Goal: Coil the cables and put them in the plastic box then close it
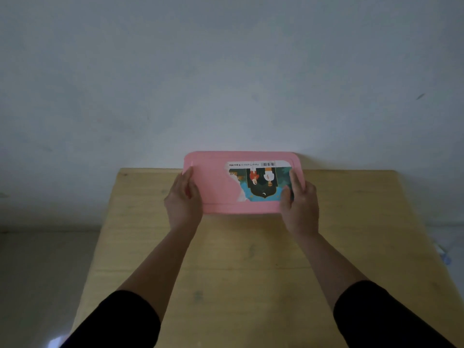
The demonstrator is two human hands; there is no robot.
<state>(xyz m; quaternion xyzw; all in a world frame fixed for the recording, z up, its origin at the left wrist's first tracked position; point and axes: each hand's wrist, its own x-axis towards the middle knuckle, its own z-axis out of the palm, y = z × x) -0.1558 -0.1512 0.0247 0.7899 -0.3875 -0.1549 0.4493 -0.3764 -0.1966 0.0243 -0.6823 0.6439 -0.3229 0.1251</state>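
Black sleeves (120, 320) nearest. Left hand (184, 200) and right hand (298, 203) grip opposite short ends of pink rectangular plastic lid (218, 184), fingers curled over edges; torn picture sticker (261, 182) on top, at far edge of wooden table (251, 259).

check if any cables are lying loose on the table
No, the wooden table shows only the pink lid, held by the left hand and right hand.

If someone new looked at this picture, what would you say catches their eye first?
The pink lid stands out, held at the far edge of the wooden table against the pale wall. The left hand and right hand grip its two short ends. A torn, colourful sticker covers its right half.
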